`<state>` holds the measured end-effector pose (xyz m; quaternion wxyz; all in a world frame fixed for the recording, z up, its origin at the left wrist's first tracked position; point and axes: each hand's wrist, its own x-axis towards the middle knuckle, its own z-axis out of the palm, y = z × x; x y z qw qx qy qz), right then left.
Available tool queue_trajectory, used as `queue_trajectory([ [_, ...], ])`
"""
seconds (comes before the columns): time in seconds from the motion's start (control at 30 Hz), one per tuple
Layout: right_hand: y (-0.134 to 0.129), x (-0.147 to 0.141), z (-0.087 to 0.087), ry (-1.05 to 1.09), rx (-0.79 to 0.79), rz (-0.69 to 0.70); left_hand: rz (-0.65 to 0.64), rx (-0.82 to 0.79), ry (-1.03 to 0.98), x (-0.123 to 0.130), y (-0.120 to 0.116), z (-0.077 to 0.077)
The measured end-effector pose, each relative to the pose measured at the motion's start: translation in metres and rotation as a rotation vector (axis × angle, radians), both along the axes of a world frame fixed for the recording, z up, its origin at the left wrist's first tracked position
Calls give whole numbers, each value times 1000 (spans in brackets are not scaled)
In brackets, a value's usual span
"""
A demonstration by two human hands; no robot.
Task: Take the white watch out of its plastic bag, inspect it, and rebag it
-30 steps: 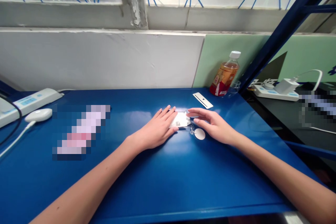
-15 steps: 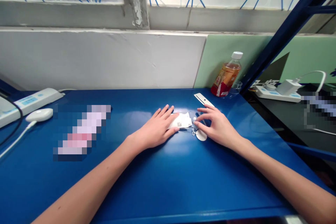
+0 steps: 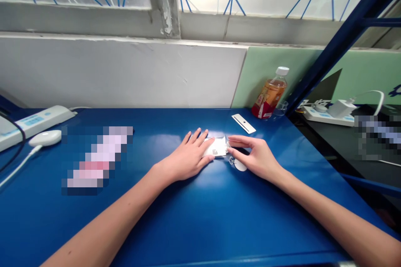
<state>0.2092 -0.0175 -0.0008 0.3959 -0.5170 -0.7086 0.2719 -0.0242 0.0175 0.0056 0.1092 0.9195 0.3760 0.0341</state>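
Note:
My left hand [image 3: 185, 159] lies flat on the blue tabletop, fingers spread, with its thumb side over the left part of a small clear plastic bag [image 3: 219, 155]. A white card [image 3: 220, 145] with a small grey mark shows inside the bag. My right hand [image 3: 255, 156] is curled at the bag's right end, its thumb and fingertips closed about the edge there. Just below the right thumb is a white round tag [image 3: 240, 165] with a small ring [image 3: 231, 160] beside it. Whatever lies under the right palm is mostly hidden.
Behind my right hand lies a white slotted card [image 3: 244, 123]. A drink bottle [image 3: 270, 96] stands at the back right. At left are a blurred-out object [image 3: 100, 156], a white mouse-shaped device [image 3: 46, 137] and a power strip [image 3: 37, 125]. Another power strip [image 3: 328, 116] is at right.
My right hand has moved slightly left and down onto the bag's right end, its fingers drawn closer together. The white slotted card is now uncovered. My left hand stays on the bag.

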Motion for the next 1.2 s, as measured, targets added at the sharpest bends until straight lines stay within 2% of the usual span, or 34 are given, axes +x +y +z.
queue_trajectory([
  [0.2, -1, 7, -4, -172, 31, 17, 2, 11, -6, -1, 0, -1],
  [0.4, 0, 5, -2, -233, 59, 11, 1, 38, -22, -1, -1, -4],
  [0.6, 4, 10, -2, -361, 204, -52, 10, 48, -12, 0, -2, -4],
  [0.73, 7, 15, -4, -412, 274, -39, 3, 58, -38, 0, -2, -5],
  [1.03, -4, 6, -5, -378, 114, 190, -20, 70, -41, -1, -1, -6],
  [1.2, -3, 7, -9, -327, 67, 206, -19, 66, -25, -1, -1, -5],
])
